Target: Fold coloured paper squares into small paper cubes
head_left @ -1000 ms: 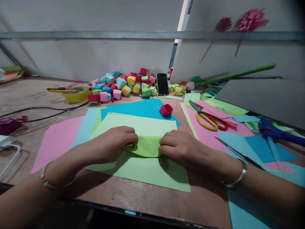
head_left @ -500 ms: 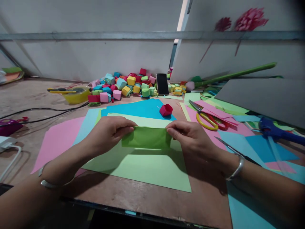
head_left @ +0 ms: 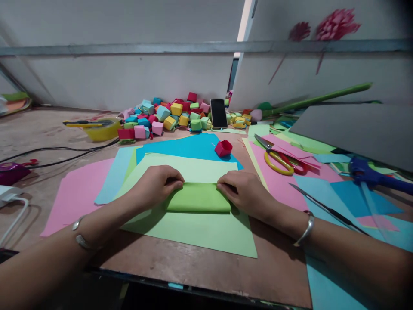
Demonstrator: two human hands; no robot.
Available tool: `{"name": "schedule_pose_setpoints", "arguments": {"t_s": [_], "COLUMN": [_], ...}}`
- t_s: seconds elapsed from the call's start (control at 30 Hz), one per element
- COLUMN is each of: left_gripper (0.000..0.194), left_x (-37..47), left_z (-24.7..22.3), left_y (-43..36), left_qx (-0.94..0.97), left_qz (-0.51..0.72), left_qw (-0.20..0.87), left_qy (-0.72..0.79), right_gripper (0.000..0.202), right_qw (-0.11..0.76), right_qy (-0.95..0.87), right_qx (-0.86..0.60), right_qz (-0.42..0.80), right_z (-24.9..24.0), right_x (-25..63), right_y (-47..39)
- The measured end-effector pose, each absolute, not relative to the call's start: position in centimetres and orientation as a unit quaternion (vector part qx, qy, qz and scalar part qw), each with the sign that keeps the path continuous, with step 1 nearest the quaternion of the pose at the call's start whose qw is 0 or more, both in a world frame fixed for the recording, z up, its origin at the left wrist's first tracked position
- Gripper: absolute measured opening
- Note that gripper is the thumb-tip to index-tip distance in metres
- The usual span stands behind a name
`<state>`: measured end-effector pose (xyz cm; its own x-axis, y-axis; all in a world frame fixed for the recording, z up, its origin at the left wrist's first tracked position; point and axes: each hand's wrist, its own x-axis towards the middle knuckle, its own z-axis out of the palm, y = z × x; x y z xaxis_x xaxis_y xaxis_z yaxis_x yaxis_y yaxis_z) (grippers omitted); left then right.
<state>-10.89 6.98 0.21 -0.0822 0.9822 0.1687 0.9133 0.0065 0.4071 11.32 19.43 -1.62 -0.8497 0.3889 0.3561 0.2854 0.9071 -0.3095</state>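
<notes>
A folded strip of bright green paper [head_left: 199, 198] lies low over a pale green sheet [head_left: 200, 232], its fold toward me. My left hand [head_left: 161, 185] pinches the strip's far left corner between thumb and fingers. At the far right corner, my right hand [head_left: 243, 189] pinches it the same way. Just beyond, a small red folded paper box [head_left: 223, 148] with an open top rests on a blue sheet [head_left: 183, 148].
Several coloured paper cubes [head_left: 169, 122] are heaped at the back beside a phone [head_left: 218, 114]. Scissors [head_left: 279, 161], a craft knife [head_left: 325, 209] and a blue glue gun [head_left: 364, 172] lie to the right. A yellow tape roll [head_left: 103, 130] and cables are at left.
Both hands have lowered the green paper toward me, from upright and raised to nearly flat over the pale green sheet. Their pinching grip on its corners stays.
</notes>
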Motion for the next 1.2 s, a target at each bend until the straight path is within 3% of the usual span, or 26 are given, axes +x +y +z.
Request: {"name": "schedule_pose_setpoints", "arguments": {"t_s": [0.3,0.4,0.57,0.77,1.2], "left_gripper": [0.010,0.019,0.037,0.022,0.020], "left_x": [-10.2,-10.1,-9.7,-8.7,-6.0], "left_z": [-0.2,-0.5,-0.4,0.9,0.6], "left_y": [6.9,7.0,7.0,7.7,9.1], "left_qx": [0.688,0.709,0.786,0.773,0.719], "left_qz": [0.181,0.209,0.187,0.118,0.023], "left_qw": [-0.008,-0.071,0.011,0.027,-0.039], "left_qy": [0.703,0.669,0.589,0.623,0.694], "right_gripper": [0.010,0.010,0.018,0.021,0.018], "right_qw": [0.208,0.206,0.154,0.124,0.137], "right_qy": [-0.958,-0.957,-0.968,-0.973,-0.973], "right_qx": [-0.191,-0.200,-0.193,-0.192,-0.182], "right_qz": [0.057,0.049,0.038,0.021,0.030], "right_z": [-2.0,-2.0,-1.3,-0.6,-1.3], "right_x": [11.0,10.9,10.8,10.6,10.6], "right_y": [19.0,18.7,18.5,18.2,18.6]}}
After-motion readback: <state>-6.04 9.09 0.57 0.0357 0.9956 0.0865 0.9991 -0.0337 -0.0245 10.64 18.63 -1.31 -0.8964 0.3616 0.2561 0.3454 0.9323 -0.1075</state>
